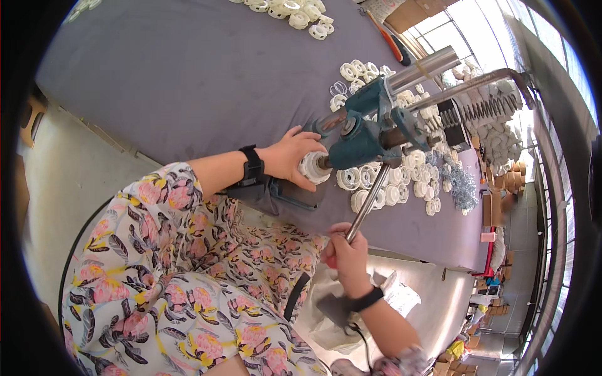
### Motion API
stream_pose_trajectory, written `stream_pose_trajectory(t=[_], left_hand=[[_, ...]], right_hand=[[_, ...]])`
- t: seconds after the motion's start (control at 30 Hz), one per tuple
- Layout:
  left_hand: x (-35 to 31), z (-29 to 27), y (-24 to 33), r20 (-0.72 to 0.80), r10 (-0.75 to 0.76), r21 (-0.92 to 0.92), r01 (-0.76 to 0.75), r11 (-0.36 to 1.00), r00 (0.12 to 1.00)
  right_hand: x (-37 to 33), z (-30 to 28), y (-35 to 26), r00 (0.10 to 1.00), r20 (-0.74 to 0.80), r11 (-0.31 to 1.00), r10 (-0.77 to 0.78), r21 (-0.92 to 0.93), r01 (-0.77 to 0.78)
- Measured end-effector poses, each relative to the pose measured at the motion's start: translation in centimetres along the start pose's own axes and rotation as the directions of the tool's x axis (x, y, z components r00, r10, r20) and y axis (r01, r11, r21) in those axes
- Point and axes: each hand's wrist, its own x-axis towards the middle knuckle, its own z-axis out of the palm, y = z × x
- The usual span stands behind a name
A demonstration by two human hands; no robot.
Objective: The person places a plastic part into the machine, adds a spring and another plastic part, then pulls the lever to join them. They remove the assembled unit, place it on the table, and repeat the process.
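Observation:
A green hand press [359,152] with a steel column stands on the cloth-covered table. Under its ram sits a round white plastic part [313,168]. My left hand [285,158] is curled around that part, thumb on the near side and fingers on the far side. The ram's tip meets the part or sits very close to it; I cannot tell which. My right hand [350,255] is wrapped round the lower end of the press's steel lever [369,202], where a bit of red grip shows. The lever slants down toward me from the press.
Several white plastic rings [392,193] lie beside the press, with a heap of clear bluish pieces [463,188] farther right. More white rings [300,15] are at the table's far side. An orange-and-black tool [390,39] rests near the far edge. A white bag [398,296] is below the table.

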Motion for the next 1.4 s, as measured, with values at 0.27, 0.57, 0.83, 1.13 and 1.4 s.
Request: stream_pose_trajectory(t=[0.27, 0.57, 0.83, 1.13, 1.4], left_hand=[[-1.0, -0.1, 0.7, -0.171, 0.016, 0.018, -0.013, 1.0, 0.985], [-1.3, -0.2, 0.8, -0.154, -0.003, 0.006, 0.004, 1.0, 0.988], [-0.6, -0.9, 1.0, -0.342, -0.119, -0.001, 0.126, 0.992, 0.932], [-10.3, -13.3, -6.5, -0.794, -0.354, 0.136, 0.712, 0.689, 0.494], [-13.8, -12.5, -6.7, -0.493, -0.603, 0.361, 0.777, 0.515, 0.628]], right_hand=[[2.8, 1.3, 4.1, 0.988, -0.031, 0.98, -0.153, 0.12, 0.156], [1.2, 2.3, 3.2, 0.932, -0.196, 0.937, -0.305, 0.114, 0.331], [-1.0, -4.4, -14.3, 0.569, -0.155, 0.426, -0.808, 0.513, 0.745], [3.5, 0.6, -5.5, 0.446, -0.373, 0.532, -0.813, -0.166, 0.83], [5.7, 3.3, 22.1, 0.889, 0.424, 0.826, -0.171, -0.431, 0.364]])
